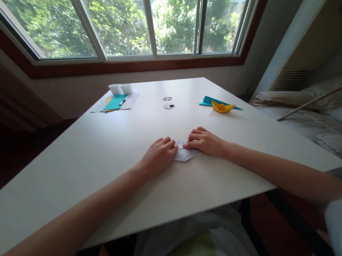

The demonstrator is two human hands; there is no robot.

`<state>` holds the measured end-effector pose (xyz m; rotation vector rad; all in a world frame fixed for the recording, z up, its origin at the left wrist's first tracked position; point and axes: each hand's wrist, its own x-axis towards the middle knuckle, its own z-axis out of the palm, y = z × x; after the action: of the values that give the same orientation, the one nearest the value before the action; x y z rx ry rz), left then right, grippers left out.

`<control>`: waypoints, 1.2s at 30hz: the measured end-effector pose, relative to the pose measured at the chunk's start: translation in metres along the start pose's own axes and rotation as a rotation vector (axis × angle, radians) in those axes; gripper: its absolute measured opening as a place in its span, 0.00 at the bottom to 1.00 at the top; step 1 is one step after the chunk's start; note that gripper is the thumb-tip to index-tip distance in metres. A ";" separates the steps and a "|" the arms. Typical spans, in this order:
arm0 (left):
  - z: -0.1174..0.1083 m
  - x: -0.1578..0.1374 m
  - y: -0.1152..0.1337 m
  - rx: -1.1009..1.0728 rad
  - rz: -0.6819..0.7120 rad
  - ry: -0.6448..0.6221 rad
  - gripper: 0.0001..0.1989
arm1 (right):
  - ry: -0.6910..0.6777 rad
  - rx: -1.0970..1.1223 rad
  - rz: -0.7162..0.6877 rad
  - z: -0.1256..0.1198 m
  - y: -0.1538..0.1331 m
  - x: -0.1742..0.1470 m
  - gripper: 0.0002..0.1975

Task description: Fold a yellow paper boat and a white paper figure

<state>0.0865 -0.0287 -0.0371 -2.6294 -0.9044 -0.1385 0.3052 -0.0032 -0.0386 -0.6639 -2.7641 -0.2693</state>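
A folded sheet of white paper (185, 155) lies on the tabletop between my hands, its near edge coming to a blunt point. My left hand (160, 153) holds its left side, with thumb and curled fingers pressed together at the edge. On the other side my right hand (204, 141) pinches the upper right part, thumb and forefinger reaching in over a small folded flap. Both hands rest low on the table. The palms hide the outer corners of the paper.
On the white table (117, 146), a yellow paper boat (222, 107) and a teal paper plane (208, 100) stand back right. Back left are teal paper (115, 102), a pen (123, 101) and white folded boxes (120, 89). Two round cutouts (169, 106) sit mid-table.
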 end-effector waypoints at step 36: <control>0.018 0.014 -0.006 -0.601 -0.355 0.194 0.09 | 0.085 0.396 0.330 0.002 0.002 0.006 0.05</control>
<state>0.0929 -0.0096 -0.0491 -2.8626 -1.4255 -0.8602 0.3006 0.0013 -0.0385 -0.9495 -2.4663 0.3040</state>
